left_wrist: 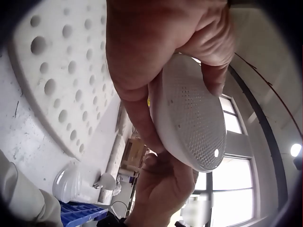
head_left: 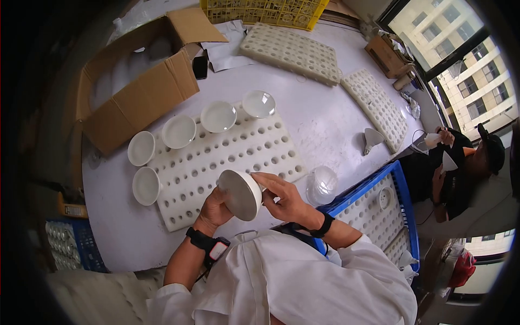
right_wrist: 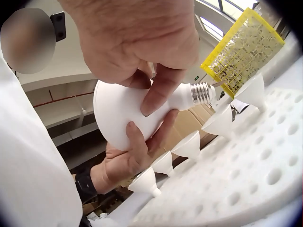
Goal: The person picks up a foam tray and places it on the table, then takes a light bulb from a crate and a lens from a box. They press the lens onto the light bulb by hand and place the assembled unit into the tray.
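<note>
Both hands hold one white cone-shaped lamp (head_left: pixel 240 196) above the near edge of a white foam tray (head_left: pixel 181 208) with rows of holes. The left hand (head_left: pixel 215 210) grips its rim and side; a dotted, textured face (left_wrist: pixel 196 120) shows in the left wrist view. On the other side the right hand (head_left: pixel 286 201) has its fingers on the lamp's body, near the metal screw base (right_wrist: pixel 201 93) seen in the right wrist view. Several similar lamps stand face up along the tray's far and left edges, one of them a white lamp (head_left: pixel 179 131).
An open cardboard box (head_left: pixel 141 103) stands at the back left, a yellow crate (head_left: pixel 260 12) at the back. More foam trays (head_left: pixel 290 51) lie behind and right. Stacked clear covers (head_left: pixel 323 185) and a blue crate (head_left: pixel 414 238) are at the right, where another person (head_left: pixel 460 173) sits.
</note>
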The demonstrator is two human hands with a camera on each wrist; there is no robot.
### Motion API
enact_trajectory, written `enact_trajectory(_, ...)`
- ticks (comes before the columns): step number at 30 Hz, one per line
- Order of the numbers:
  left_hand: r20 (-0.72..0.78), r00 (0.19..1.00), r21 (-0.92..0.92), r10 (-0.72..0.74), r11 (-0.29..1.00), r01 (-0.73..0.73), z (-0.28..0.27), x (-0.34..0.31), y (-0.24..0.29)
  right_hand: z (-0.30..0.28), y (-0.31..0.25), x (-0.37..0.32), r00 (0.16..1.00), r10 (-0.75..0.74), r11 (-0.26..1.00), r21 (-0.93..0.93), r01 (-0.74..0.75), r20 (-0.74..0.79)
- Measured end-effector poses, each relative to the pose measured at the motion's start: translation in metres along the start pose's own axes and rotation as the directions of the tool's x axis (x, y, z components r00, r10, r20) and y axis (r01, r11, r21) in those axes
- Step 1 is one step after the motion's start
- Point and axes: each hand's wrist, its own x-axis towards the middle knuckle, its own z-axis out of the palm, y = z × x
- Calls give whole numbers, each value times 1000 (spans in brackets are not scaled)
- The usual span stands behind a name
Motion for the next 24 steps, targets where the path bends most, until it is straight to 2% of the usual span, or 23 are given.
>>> enact_trajectory(1, 22, 1000, -90, -11, 996, 13, -2, -1, -1, -1, -8, 1, 999, 40, 997, 61, -42, 26)
enact_trajectory(2, 19, 1000, -80, -21, 997, 23, -6, -3, -2, -1, -13, 1, 995, 78, 989, 122, -84, 55)
enact_trajectory(4, 38, 999, -146, -12, 989, 18, -14, -4, -4, 0, -16, 2, 995, 88, 986, 134, -94, 49)
enact_trajectory(5, 103, 995, -158, -7, 987, 23, -20, -3, -5, 0, -18, 2, 989, 125, 980, 145, -136, 79)
enact_trajectory(7, 95, 995, -174, -29, 984, 45, -28, -4, -5, -2, -23, 4, 981, 163, 971, 159, -178, 104)
enact_trajectory(9, 90, 995, -191, -50, 979, 66, -28, -5, -3, -4, -27, 7, 947, 270, 938, 175, -299, 172)
enact_trajectory(11, -58, 998, -64, 36, 997, -39, -19, -5, -1, -3, -24, 9, 950, 274, 944, 146, -295, 147)
enact_trajectory(12, -59, 998, -62, 29, 998, -33, -10, -4, 1, -3, -22, 9, 952, 276, 950, 114, -291, 132)
enact_trajectory(13, -87, 990, 131, 107, 987, -95, 3, -2, 5, -3, -18, 7, 951, 279, 949, 117, -294, 130)
enact_trajectory(15, -75, 973, 453, 219, 877, -162, 16, -2, 10, 1, -6, 6, 923, 360, 910, 170, -379, 134)
enact_trajectory(16, -88, 969, 460, 230, 873, -165, 22, -5, 11, 3, 0, 4, 925, 352, 909, 181, -374, 145)
enact_trajectory(18, -99, 952, 762, 290, 637, -115, 32, -10, 10, 8, 11, -3, 876, 428, 769, 420, -482, 221)
enact_trajectory(20, -130, 937, 763, 324, 637, -115, 29, -13, 2, 15, 22, -8, 890, 393, 753, 474, -457, 234)
enact_trajectory(22, -132, 904, 806, 406, 574, -140, 28, -14, -4, 18, 27, -8, 861, 435, 706, 495, -507, 263)
enact_trajectory(24, -141, 893, 836, 427, 535, -124, 26, -17, -4, 22, 32, -6, 843, 451, 676, 504, -538, 293)
